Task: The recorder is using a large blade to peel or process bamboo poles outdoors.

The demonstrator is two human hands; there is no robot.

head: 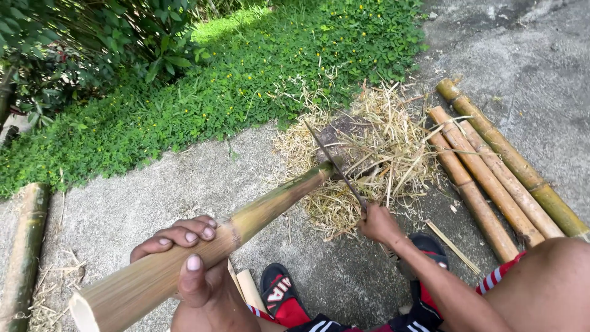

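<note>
Left hand (pixel 196 270) at lower left wrapped tight around a thick bamboo pole (pixel 246 221) slanting up to frame center. Right hand (pixel 378 224) closed on the handle of a long knife (pixel 335 165), blade touching the pole's far tip. Pile of shavings (pixel 375 154) behind it; cut bamboo lengths (pixel 491 178) lay at right on concrete (pixel 184 178).
</note>
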